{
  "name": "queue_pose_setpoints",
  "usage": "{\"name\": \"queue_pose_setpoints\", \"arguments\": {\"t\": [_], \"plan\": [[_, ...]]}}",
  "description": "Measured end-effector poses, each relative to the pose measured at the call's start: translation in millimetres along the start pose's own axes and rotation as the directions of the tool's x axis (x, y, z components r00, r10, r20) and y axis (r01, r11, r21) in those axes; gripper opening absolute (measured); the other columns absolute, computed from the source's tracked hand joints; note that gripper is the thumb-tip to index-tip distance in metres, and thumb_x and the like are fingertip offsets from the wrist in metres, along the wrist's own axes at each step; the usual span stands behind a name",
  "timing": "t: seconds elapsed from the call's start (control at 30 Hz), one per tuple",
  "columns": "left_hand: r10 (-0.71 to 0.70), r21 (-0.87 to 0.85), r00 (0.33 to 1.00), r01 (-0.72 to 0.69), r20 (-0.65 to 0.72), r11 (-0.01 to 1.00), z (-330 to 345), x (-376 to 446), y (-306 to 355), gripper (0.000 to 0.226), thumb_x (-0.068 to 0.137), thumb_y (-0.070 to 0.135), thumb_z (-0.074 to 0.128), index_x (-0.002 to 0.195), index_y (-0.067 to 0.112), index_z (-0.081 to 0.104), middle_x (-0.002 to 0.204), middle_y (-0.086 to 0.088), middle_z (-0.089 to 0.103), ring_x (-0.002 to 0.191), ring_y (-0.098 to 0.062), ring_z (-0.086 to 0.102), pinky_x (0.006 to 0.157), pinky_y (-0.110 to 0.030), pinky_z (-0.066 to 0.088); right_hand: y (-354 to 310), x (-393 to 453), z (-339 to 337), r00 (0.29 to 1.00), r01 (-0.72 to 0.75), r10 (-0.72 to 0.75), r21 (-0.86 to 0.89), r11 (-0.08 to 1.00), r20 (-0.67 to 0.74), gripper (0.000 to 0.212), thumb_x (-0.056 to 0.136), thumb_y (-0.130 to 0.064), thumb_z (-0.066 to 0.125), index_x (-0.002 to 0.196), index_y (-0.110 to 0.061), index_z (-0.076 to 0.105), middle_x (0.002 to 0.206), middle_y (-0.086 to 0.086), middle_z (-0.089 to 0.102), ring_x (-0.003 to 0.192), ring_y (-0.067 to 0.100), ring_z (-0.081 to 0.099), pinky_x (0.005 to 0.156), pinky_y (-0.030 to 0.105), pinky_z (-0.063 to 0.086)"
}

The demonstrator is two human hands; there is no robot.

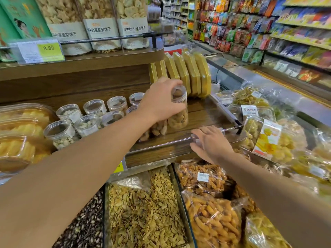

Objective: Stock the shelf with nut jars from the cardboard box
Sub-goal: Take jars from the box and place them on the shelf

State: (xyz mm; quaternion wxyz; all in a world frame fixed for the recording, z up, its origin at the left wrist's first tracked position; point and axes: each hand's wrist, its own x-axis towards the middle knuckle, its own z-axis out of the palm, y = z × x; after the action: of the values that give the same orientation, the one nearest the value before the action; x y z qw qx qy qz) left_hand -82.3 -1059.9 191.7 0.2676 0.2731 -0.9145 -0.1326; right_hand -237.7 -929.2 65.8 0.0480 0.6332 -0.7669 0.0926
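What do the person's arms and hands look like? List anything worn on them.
Both arms are bare for as far as the picture shows them: no sleeves reach into view. The left hand and right hand wear no gloves. No watch, bracelet or ring shows on either wrist or hand, and no markings are visible. Only the backs of the hands face the camera.

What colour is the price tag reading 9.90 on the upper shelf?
Yellow-green, on a white card: price tag. Only the head view shows it.
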Motion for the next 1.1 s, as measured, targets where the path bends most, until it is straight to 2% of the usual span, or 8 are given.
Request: {"name": "queue_pose_setpoints", "arguments": {"t": [0.1,0.23,0.3,0.4,0.57,0.8,0.97,1.1], "plan": [[-0.004,0.071,0.998,-0.001,0.067,0.997,14,9,-2,0.065,0.077,0.038,0.071,0.137,0.025,0.048,0.129,-0.002,0.047,0.116,-0.021,0.050,0.097,-0.041,0.045,0,-3,11,1.000,-0.010,0.010,-0.012,1.000,-0.008,0.050,0.093,-0.046,0.044,0.136,-0.021,0.048,0.133,0.001,0.055,0.130,0.024,0.042,0.117,0.041,0.021],[-0.046,0.164,0.994,0.030,0.097,0.986,34,15,-14,0.067,0.077,0.043,0.072,0.137,0.028,0.046,0.129,-0.002,0.048,0.116,-0.022,0.051,0.093,-0.039,0.046,3,-3,18,0.999,0.010,-0.011,-0.026,1.000,-0.045,0.050,0.093,-0.047,0.042,0.132,-0.018,0.049,0.127,0.003,0.057,0.125,0.027,0.044,0.115,0.044,0.024],[-0.052,0.245,0.995,0.029,0.088,0.969,46,14,-20,0.068,0.074,0.049,0.073,0.135,0.030,0.048,0.127,-0.002,0.053,0.117,-0.024,0.051,0.093,-0.044,0.048,5,-4,22,0.998,0.014,-0.017,-0.049,0.999,-0.057,0.050,0.093,-0.050,0.039,0.130,-0.018,0.049,0.124,0.002,0.057,0.121,0.027,0.045,0.113,0.044,0.027],[-0.035,0.344,0.996,0.004,0.084,0.939,59,11,-24,0.073,0.074,0.055,0.071,0.138,0.030,0.046,0.131,-0.003,0.057,0.122,-0.027,0.051,0.098,-0.050,0.046,5,-5,26,0.996,0.016,-0.021,-0.064,0.998,-0.083,0.049,0.093,-0.051,0.040,0.128,-0.018,0.049,0.120,0.001,0.057,0.117,0.026,0.047,0.111,0.042,0.028],[-0.021,0.430,0.999,0.004,0.036,0.903,65,11,-28,0.066,0.080,0.054,0.064,0.139,0.030,0.045,0.135,-0.001,0.055,0.126,-0.028,0.047,0.104,-0.049,0.038,6,-5,29,0.992,0.017,-0.023,-0.056,0.998,-0.120,0.048,0.092,-0.051,0.045,0.127,-0.018,0.050,0.118,0.001,0.058,0.116,0.026,0.047,0.110,0.042,0.026],[-0.031,0.430,0.998,0.002,0.060,0.903,65,6,-33,0.066,0.084,0.051,0.063,0.143,0.030,0.043,0.141,0.002,0.051,0.133,-0.025,0.040,0.111,-0.050,0.030,6,-3,26,0.992,0.020,-0.026,-0.048,0.999,-0.122,0.049,0.092,-0.050,0.049,0.129,-0.017,0.051,0.122,0.002,0.058,0.121,0.027,0.047,0.111,0.040,0.022],[-0.040,0.392,0.997,0.009,0.070,0.920,45,-9,-27,0.064,0.086,0.048,0.061,0.143,0.029,0.043,0.145,0.002,0.048,0.135,-0.025,0.039,0.112,-0.049,0.029,-2,-7,12,0.994,0.027,-0.030,-0.037,0.999,-0.103,0.054,0.094,-0.051,0.042,0.137,-0.019,0.045,0.134,0.002,0.053,0.132,0.026,0.040,0.116,0.044,0.021],[-0.063,0.344,0.996,0.039,0.057,0.938,15,-38,-24,0.061,0.086,0.041,0.060,0.142,0.025,0.046,0.145,-0.001,0.049,0.134,-0.027,0.041,0.111,-0.049,0.032,-22,-5,-3,0.993,0.032,-0.034,-0.020,0.999,-0.111,0.055,0.094,-0.049,0.044,0.139,-0.018,0.042,0.138,0.002,0.049,0.136,0.025,0.035,0.117,0.043,0.020]]}}
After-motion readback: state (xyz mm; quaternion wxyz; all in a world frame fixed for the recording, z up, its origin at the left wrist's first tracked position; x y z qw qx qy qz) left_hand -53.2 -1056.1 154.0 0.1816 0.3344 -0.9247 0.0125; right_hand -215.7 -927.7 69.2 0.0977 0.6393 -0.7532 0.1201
